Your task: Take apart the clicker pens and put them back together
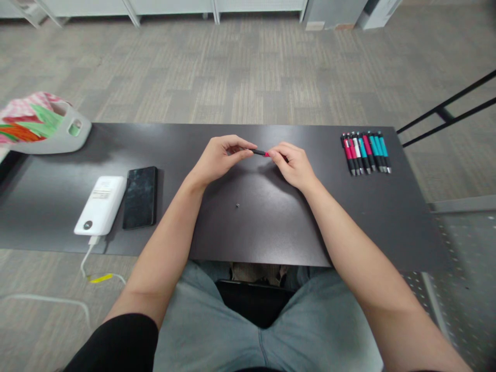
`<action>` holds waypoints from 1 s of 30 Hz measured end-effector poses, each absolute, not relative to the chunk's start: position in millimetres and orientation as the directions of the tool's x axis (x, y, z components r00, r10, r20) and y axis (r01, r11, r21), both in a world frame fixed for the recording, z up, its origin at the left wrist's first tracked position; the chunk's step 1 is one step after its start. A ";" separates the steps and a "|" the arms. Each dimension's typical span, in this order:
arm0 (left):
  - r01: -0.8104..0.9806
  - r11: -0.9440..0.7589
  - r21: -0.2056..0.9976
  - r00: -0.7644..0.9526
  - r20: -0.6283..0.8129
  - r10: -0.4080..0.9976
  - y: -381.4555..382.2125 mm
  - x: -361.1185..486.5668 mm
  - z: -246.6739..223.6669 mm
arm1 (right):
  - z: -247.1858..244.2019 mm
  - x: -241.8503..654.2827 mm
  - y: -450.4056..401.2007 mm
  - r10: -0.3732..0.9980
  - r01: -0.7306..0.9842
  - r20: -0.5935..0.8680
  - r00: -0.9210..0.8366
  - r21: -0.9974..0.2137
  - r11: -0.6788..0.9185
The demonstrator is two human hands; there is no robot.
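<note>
Over the middle of the dark table, a black and red pen (259, 152) lies level between my two hands. The fingers of my left hand (222, 157) pinch its black end. At its red part, my right hand (292, 164) is closed round the pen, hiding the rest of it. A tiny metallic piece (237, 205) sits on the table below my hands. To the right of my right hand, several pens (366, 153) with red, white and teal barrels lie side by side in a row.
A black phone (140, 198) and a white power bank (101, 205) with a white cable (87, 256) rest on the left of the table (271, 232). At the far left stands a white basket (73, 129) with colourful items. Black metal bars (445, 113) are beyond the right edge.
</note>
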State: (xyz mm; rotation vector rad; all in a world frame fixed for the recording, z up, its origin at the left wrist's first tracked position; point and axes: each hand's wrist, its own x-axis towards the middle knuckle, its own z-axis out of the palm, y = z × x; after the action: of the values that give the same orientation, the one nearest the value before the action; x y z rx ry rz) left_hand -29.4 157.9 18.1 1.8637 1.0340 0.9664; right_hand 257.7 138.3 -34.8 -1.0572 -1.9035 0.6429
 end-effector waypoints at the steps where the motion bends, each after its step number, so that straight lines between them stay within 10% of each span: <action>1: 0.305 -0.368 0.879 0.382 0.241 0.892 157.7 -29.7 18.6 | -35.9 257.4 137.8 0.865 0.420 0.419 -0.278 -0.757 0.501; 30: 0.339 -0.375 0.863 0.378 0.241 0.894 156.0 -24.3 17.1 | -33.7 254.9 136.1 0.869 0.408 0.415 -0.269 -0.768 0.493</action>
State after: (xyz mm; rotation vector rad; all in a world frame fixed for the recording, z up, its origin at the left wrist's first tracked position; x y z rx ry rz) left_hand -24.3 156.0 17.1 1.8987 1.0647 0.9524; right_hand 254.9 136.1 -33.7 -1.0627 -1.8723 0.6704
